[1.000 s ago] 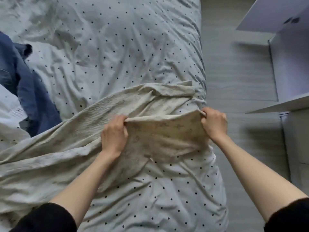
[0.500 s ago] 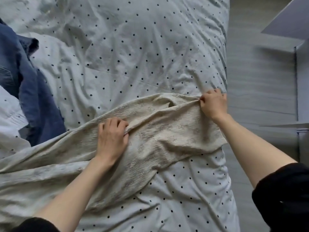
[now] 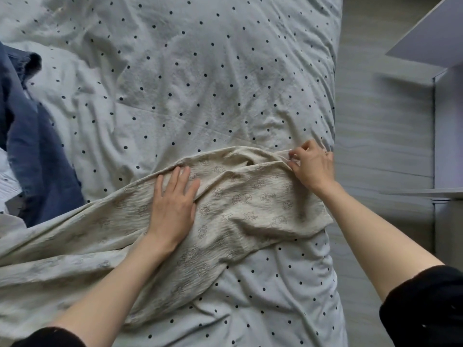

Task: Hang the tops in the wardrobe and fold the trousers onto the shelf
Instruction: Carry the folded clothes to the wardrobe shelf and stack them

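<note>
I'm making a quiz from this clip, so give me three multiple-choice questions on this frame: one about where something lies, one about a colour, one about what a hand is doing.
1. Where does the blue denim garment lie?
A. at the left edge of the bed
B. on the floor
C. on the white shelf

2. What colour are the dots on the bed cover?
A. red
B. dark
C. yellow

3. What is the left hand doing?
A. pinching an edge
B. hanging idle
C. pressing flat on the cream trousers

Answers: 1 A, it lies beside the cover's left side. 2 B, the dots look near black. 3 C, its fingers lie straight on the cloth, while the right hand pinches the edge.
</note>
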Available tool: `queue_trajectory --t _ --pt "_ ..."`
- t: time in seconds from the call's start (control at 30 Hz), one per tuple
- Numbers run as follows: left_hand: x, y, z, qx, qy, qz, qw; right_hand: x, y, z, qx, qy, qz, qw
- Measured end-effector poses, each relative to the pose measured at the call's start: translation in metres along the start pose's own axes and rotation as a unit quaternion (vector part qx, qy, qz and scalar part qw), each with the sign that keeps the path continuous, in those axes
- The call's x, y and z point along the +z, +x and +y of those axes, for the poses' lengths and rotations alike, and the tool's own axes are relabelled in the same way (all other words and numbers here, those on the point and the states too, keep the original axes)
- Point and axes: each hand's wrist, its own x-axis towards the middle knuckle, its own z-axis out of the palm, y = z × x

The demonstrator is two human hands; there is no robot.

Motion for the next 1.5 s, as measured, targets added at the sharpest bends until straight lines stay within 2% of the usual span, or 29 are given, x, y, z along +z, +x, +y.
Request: queue_trajectory --t 0.2,0.37,0.53,0.7,0.83,0.93,1.2,1.27,1.37,1.43,1.5 --pt "0.0 0.001 0.001 -0.003 0.004 -0.018 1.0 0.0 -0.005 0.008 -0.076 -0.05 0.034 0.995" --pt "-0.001 0.0 0.001 -0.001 -0.009 -0.017 1.0 -0.002 -0.001 0.018 0.0 -0.09 0.035 0.995" --pt "-0.007 -0.001 0.002 -0.01 -0.038 -0.003 0.999 -0.032 0.042 0.002 0.012 -0.071 0.099 0.993" --pt "-0.023 0.001 -0.006 -0.015 -0.095 0.085 0.992 -0.045 0.069 -0.016 0.033 -0.031 0.156 0.987" --pt "-0.024 -0.004 -0.015 -0.052 -0.097 0.084 0.99 -0.025 0.042 -0.008 0.073 0.056 0.138 0.986" --pt "-0.019 -0.014 -0.019 -0.048 -0.077 0.078 0.993 -0.005 0.005 0.004 0.058 0.075 0.13 0.987" --pt "-0.018 -0.034 -0.027 -0.033 -0.071 0.096 0.992 -0.001 -0.02 0.023 -0.082 -0.076 0.058 0.992" --pt "-0.018 -0.036 -0.026 -0.039 -0.068 0.092 0.993 -0.002 -0.015 0.019 -0.074 -0.128 0.005 0.989" --pt "-0.019 -0.038 -0.023 -0.047 -0.069 0.086 0.993 -0.007 -0.002 0.014 -0.022 -0.139 -0.051 0.989" --pt "-0.019 -0.04 -0.021 -0.052 -0.078 0.092 0.991 -0.011 0.004 0.011 -0.017 -0.135 -0.063 0.989" --pt "-0.022 -0.043 -0.02 -0.052 -0.101 0.122 0.986 -0.017 0.002 0.01 -0.019 -0.109 -0.035 0.993"
